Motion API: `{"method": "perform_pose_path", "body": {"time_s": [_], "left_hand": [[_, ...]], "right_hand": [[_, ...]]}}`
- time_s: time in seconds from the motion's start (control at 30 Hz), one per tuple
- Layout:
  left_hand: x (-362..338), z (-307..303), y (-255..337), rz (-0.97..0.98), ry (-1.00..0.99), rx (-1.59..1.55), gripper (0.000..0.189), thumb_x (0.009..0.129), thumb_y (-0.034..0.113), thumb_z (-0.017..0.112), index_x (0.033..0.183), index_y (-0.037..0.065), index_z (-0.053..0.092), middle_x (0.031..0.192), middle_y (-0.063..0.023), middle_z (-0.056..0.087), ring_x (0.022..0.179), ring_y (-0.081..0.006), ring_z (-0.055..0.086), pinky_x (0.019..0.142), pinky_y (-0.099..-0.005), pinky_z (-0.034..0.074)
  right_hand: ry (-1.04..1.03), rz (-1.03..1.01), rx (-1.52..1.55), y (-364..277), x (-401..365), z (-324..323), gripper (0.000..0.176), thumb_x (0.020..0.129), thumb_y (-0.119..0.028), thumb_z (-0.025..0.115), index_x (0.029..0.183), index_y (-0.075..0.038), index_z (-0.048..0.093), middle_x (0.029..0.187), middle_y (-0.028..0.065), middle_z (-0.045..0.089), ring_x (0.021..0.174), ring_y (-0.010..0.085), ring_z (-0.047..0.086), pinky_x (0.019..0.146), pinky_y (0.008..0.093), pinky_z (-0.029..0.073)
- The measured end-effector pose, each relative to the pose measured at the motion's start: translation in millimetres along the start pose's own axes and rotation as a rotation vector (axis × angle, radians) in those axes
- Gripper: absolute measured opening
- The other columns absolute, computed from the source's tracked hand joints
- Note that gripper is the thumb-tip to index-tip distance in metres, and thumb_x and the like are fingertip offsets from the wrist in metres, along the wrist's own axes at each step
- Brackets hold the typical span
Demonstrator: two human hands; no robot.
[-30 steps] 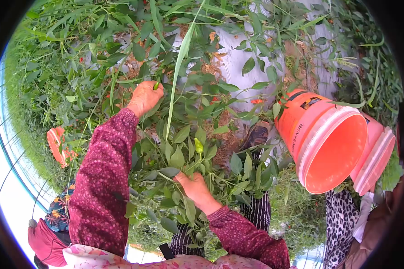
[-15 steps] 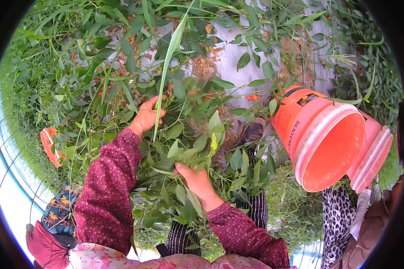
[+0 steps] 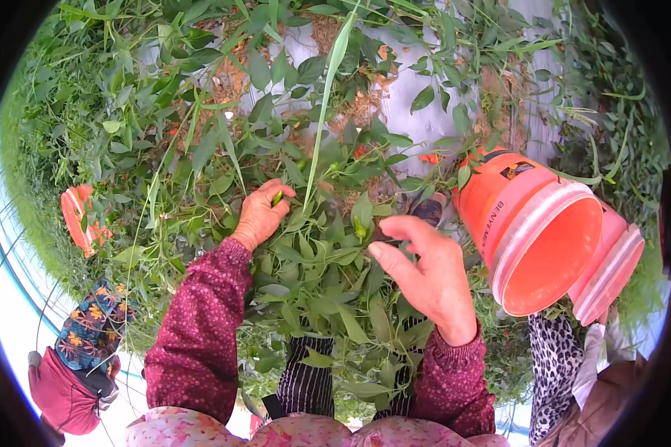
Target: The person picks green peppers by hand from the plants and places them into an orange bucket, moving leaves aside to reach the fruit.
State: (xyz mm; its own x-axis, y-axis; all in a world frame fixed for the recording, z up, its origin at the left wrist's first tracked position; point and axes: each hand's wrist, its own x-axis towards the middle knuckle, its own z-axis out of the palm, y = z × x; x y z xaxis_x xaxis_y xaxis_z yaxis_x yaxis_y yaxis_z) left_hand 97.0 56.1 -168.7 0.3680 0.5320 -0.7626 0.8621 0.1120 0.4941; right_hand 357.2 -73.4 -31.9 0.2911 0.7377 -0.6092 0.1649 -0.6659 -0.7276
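Pinched between the fingers of my left hand (image 3: 263, 214) is a small green pepper (image 3: 277, 198), held above the leafy plant. My right hand (image 3: 429, 276) is raised over the plant's right side, thumb and fingers apart, holding nothing. Another green pepper (image 3: 359, 227) hangs among the leaves just left of my right fingertips. Dense pepper foliage (image 3: 317, 261) lies below and between both hands.
An orange bucket (image 3: 548, 253) leans at the right, against a second bucket (image 3: 611, 276). Another orange container (image 3: 82, 220) is at the left. Co-workers are present at lower left (image 3: 71, 380) and lower right (image 3: 555, 365). Pale plastic sheeting (image 3: 421, 112) covers ground ahead.
My right hand has left the leaves, moved right and upward, and opened. My left hand has shifted slightly right and down, still pinching. The view has shifted a little.
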Motion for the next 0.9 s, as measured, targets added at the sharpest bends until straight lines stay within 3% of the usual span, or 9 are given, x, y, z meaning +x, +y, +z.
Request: {"method": "perform_pose_path", "body": {"time_s": [0.07, 0.2, 0.27, 0.4, 0.47, 0.5, 0.63, 0.77, 0.9], "left_hand": [[0, 3, -2, 0.061, -0.002, 0.122, 0.021, 0.076, 0.011, 0.061, 0.095, 0.015, 0.065, 0.126, -0.0162, 0.052, 0.108, -0.0279, 0.056, 0.089, -0.0321, 0.044], [-3, 2, 7, 0.100, -0.010, 0.242, 0.023, 0.075, 0.012, 0.061, 0.097, 0.015, 0.065, 0.126, -0.0172, 0.052, 0.111, -0.0294, 0.054, 0.092, -0.0346, 0.043], [-3, 2, 3, 0.107, -0.015, 0.255, 0.023, 0.075, 0.012, 0.061, 0.098, 0.015, 0.065, 0.126, -0.0168, 0.052, 0.110, -0.0292, 0.054, 0.092, -0.0350, 0.044], [-3, 2, -4, 0.107, -0.036, 0.207, 0.024, 0.076, 0.012, 0.061, 0.099, 0.015, 0.065, 0.125, -0.0170, 0.052, 0.108, -0.0294, 0.056, 0.091, -0.0346, 0.044], [-3, 4, -2, 0.129, -0.045, 0.214, 0.023, 0.076, 0.011, 0.061, 0.098, 0.016, 0.065, 0.125, -0.0171, 0.052, 0.106, -0.0297, 0.057, 0.091, -0.0342, 0.044], [-3, 6, -4, 0.129, -0.046, 0.213, 0.023, 0.076, 0.011, 0.061, 0.098, 0.016, 0.065, 0.125, -0.0171, 0.052, 0.106, -0.0297, 0.057, 0.091, -0.0342, 0.044], [-3, 7, -8, 0.179, 0.004, 0.247, 0.020, 0.075, 0.010, 0.061, 0.094, 0.016, 0.065, 0.119, -0.0149, 0.056, 0.099, -0.0292, 0.059, 0.087, -0.0351, 0.046], [-8, -3, 10, 0.162, -0.034, 0.253, 0.019, 0.075, 0.010, 0.061, 0.093, 0.016, 0.065, 0.104, -0.0114, 0.060, 0.084, -0.0278, 0.061, 0.081, -0.0367, 0.048], [-15, -7, 15, 0.089, -0.115, 0.303, 0.019, 0.075, 0.010, 0.060, 0.092, 0.016, 0.066, 0.095, -0.0114, 0.062, 0.077, -0.0287, 0.061, 0.077, -0.0377, 0.049]], "right_hand": [[0.159, -0.038, 0.239, -6, 28, 9, 0.024, 0.082, -0.025, 0.062, 0.096, -0.006, 0.061, 0.088, 0.0141, 0.064, 0.079, 0.0296, 0.063, 0.068, 0.0378, 0.050], [-0.125, -0.136, -0.035, 24, 85, 94, 0.018, 0.084, -0.018, 0.053, 0.094, -0.005, 0.061, 0.092, 0.0164, 0.063, 0.081, 0.0335, 0.060, 0.072, 0.0407, 0.048], [-0.423, 0.116, -0.066, 42, 101, 123, 0.023, 0.086, -0.023, 0.049, 0.093, -0.005, 0.062, 0.094, 0.0172, 0.063, 0.086, 0.0351, 0.059, 0.076, 0.0422, 0.046], [-0.438, 0.230, -0.059, 87, 94, 166, 0.029, 0.087, -0.029, 0.048, 0.093, -0.005, 0.063, 0.095, 0.0197, 0.062, 0.091, 0.0361, 0.058, 0.081, 0.0422, 0.045], [-0.329, 0.461, 0.273, 97, 92, 174, 0.034, 0.088, -0.029, 0.047, 0.096, 0.001, 0.061, 0.100, 0.0230, 0.061, 0.096, 0.0354, 0.058, 0.085, 0.0410, 0.044], [-0.197, 0.397, 0.326, 107, 93, 189, 0.042, 0.088, -0.031, 0.051, 0.104, 0.007, 0.058, 0.103, 0.0231, 0.061, 0.099, 0.0352, 0.058, 0.088, 0.0401, 0.043], [-0.265, 0.661, 0.830, 91, 102, 190, 0.065, 0.082, -0.036, 0.063, 0.126, 0.007, 0.044, 0.126, 0.0200, 0.050, 0.117, 0.0304, 0.048, 0.095, 0.0354, 0.037], [-0.087, 0.577, 1.035, 82, 104, 208, 0.062, 0.080, -0.031, 0.066, 0.127, 0.003, 0.043, 0.120, 0.0112, 0.055, 0.107, 0.0214, 0.052, 0.094, 0.0320, 0.038], [-0.175, 0.561, 1.386, 78, 91, 192, 0.067, 0.079, -0.015, 0.067, 0.134, 0.002, 0.034, 0.118, 0.0081, 0.054, 0.102, 0.0134, 0.053, 0.088, 0.0257, 0.041]]}}
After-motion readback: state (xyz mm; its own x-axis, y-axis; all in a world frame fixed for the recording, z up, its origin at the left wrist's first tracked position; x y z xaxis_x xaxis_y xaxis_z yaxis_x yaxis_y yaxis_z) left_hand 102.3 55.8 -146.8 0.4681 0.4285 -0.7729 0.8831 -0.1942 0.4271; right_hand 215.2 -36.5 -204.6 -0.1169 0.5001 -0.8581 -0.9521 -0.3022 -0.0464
